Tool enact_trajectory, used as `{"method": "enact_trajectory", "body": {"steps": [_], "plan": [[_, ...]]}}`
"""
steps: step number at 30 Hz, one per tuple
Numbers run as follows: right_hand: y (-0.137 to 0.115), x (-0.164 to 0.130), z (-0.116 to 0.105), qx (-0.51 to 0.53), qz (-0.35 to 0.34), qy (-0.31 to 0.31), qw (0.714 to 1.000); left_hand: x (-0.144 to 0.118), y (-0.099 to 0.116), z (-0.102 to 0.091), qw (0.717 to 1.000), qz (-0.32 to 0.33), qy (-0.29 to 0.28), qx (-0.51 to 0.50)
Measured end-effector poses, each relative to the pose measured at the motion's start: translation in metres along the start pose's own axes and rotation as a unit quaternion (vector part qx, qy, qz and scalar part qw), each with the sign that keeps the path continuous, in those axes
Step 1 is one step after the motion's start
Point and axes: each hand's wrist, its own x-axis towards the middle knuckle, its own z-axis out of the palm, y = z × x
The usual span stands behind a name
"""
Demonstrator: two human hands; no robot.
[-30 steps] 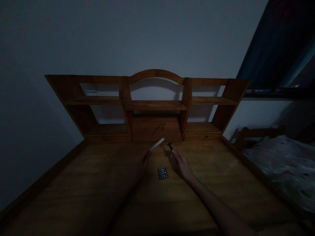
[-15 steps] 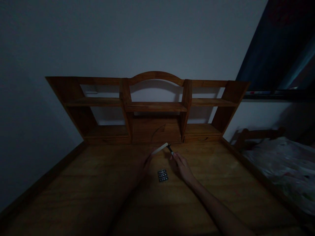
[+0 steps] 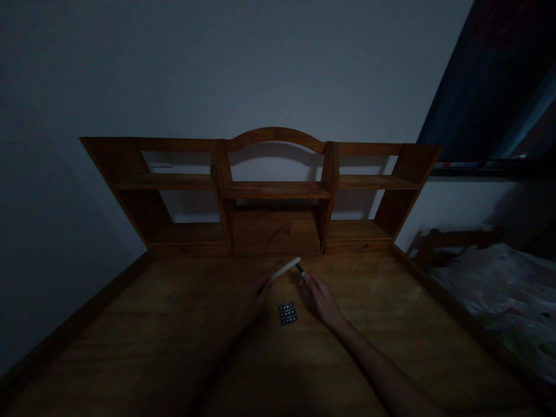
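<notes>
Two hands meet over the tabletop [image 3: 174, 347]: our left hand [image 3: 256, 292] pinches a pale stick [image 3: 285, 268], our right hand [image 3: 319, 295] grips a small dark tool [image 3: 299, 269], their tips touching. Between our hands lies a dark blister pack [image 3: 287, 313]. Beyond stands a wooden shelf [image 3: 273, 191].

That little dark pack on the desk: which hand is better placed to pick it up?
Probably the right hand: it lies just beside the dark pack. But both hands are occupied; the left hand holds a pale stick.
</notes>
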Motion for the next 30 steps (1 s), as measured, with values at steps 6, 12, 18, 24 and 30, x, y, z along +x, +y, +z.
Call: {"method": "enact_trajectory", "body": {"steps": [6,12,18,24,30], "plan": [[0.003,0.001,0.000,0.003,-0.005,0.003,1.000,0.009,-0.008,-0.012,0.995,-0.045,0.059,-0.060],[-0.003,-0.001,-0.001,-0.025,-0.016,-0.009,1.000,0.001,0.000,-0.003,0.998,-0.027,-0.001,-0.062],[-0.013,-0.002,-0.005,-0.029,-0.025,0.008,0.999,0.003,0.002,-0.001,0.995,-0.039,-0.003,-0.092],[-0.008,-0.002,-0.004,-0.062,-0.015,0.006,0.998,0.000,-0.001,0.002,0.996,-0.024,-0.041,-0.078],[-0.008,-0.002,-0.003,-0.046,-0.019,0.008,0.999,0.004,-0.004,0.004,0.998,-0.031,0.002,-0.057]]}}
